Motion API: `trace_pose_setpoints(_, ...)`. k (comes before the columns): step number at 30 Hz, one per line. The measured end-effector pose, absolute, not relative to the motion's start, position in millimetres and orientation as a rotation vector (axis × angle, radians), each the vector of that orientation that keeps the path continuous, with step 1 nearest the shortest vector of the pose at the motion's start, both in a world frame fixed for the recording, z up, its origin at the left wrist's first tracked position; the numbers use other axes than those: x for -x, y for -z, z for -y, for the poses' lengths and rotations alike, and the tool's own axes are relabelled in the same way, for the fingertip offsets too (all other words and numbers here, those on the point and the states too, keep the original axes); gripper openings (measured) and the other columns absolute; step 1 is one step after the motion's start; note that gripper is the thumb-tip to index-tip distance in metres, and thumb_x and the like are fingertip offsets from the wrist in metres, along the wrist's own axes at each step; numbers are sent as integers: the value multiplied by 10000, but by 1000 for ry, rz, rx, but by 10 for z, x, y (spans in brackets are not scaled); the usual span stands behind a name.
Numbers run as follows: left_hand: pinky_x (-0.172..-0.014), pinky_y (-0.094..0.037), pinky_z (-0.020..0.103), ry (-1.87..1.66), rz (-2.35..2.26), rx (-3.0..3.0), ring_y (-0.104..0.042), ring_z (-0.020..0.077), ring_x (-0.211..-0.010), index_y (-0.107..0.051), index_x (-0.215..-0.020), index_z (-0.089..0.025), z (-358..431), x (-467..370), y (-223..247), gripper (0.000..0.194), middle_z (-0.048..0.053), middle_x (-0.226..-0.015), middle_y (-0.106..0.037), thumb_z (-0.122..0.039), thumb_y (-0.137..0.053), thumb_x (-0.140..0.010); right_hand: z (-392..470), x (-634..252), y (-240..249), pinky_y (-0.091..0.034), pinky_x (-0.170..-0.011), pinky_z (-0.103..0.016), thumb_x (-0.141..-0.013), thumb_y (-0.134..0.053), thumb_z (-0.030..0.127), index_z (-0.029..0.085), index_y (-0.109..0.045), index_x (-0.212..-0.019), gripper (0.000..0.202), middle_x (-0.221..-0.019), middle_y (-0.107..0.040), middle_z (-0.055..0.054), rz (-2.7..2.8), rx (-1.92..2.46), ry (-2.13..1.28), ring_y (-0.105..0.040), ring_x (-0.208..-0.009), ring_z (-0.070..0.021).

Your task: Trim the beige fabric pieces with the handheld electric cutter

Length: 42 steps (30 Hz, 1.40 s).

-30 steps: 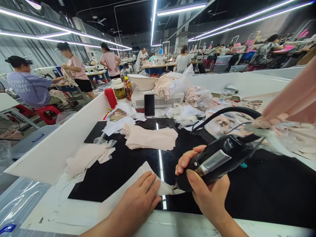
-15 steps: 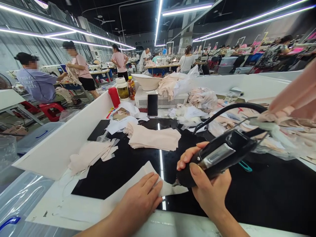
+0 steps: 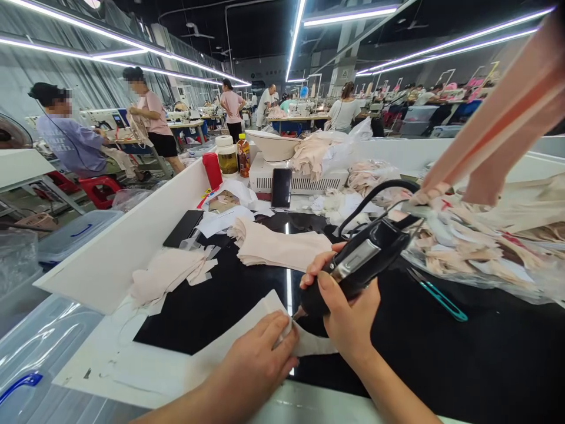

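Note:
My right hand [image 3: 348, 318] is wrapped round a black corded hand tool [image 3: 353, 262] with a silver side plate and a small metal tip. The tip points down-left at a pale fabric piece [image 3: 260, 318] at the front of the black work surface, close to my left fingertips. My left hand [image 3: 260, 350] lies over that piece, fingers bent and pressed together on its edge, covering part of it. Pink fabric strips [image 3: 489, 123] are tied round the tool's cord end and stretch up right. Behind my hands lies a stack of pale pink cut pieces [image 3: 282, 244].
At left lies another fabric stack [image 3: 170, 274]. Teal-handled tweezers [image 3: 441, 297] rest at right, before bagged fabric pieces [image 3: 481, 247]. A phone [image 3: 281, 188] leans against a white box [image 3: 304, 179]. A white side wall [image 3: 110, 247] bounds the left. Other people work at tables beyond.
The tool and my right hand have moved left, bringing the tip to my left fingertips. My left fingers have bent more over the fabric. The view has shifted slightly, and the tweezers now show fully.

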<state>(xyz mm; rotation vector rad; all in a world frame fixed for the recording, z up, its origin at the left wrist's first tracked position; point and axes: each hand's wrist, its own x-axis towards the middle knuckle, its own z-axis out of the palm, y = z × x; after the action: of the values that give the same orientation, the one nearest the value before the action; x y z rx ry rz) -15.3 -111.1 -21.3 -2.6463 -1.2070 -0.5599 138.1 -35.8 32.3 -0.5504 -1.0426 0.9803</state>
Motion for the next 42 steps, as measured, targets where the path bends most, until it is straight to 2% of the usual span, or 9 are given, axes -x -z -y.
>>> trace_pose_setpoints(8, -1034, -605, 359, 615, 1195, 2636, -694, 266, -1200, -654, -1264, -82, 1121, 134, 206, 376, 159, -1243, -710, -313, -385, -1139, 369, -1357, -305, -578, -615, -295, -871, -782, 216, 280, -572, -1146, 351, -832, -683, 59, 1044, 554, -974, -655, -616, -122)
trace_pose_setpoints(19, -974, -648, 398, 554, 1185, 2668, -707, 300, -1201, -646, -1314, -90, 1130, 200, 249, 335, 191, -1279, -696, -285, -465, -1111, 400, -1437, -349, -574, -624, -299, -863, -782, 218, 283, -588, -1143, 346, -823, -679, 60, 1009, 566, -950, -653, -613, -123)
trace_pose_setpoints(32, -976, -650, 421, 512, 1147, 2663, -706, 300, -1208, -643, -1335, -95, 1118, 227, 216, 394, 189, -1291, -688, -273, -355, -1135, 438, -1363, -369, -564, -556, -272, -838, -758, 171, 268, -570, -1086, 326, -797, -680, 59, 1015, 599, -942, -631, -594, -120)
trace_pose_setpoints(38, -987, -645, 411, 512, 1180, 2693, -693, 284, -1230, -631, -1339, -108, 1119, 279, 151, 361, 167, -1312, -694, -301, -406, -1133, 487, -1524, -413, -569, -568, -287, -851, -788, 219, 273, -579, -1130, 352, -820, -683, 54, 1004, 585, -922, -640, -599, -128)
trace_pose_setpoints(42, -1002, -630, 457, 568, 1117, 2664, -664, 313, -1257, -626, -1306, -71, 1099, 253, 72, 365, 166, -1274, -708, -286, -383, -1138, 548, -1706, -410, -574, -600, -301, -861, -801, 247, 277, -589, -1127, 342, -824, -679, 45, 1002, 612, -890, -652, -623, -137)
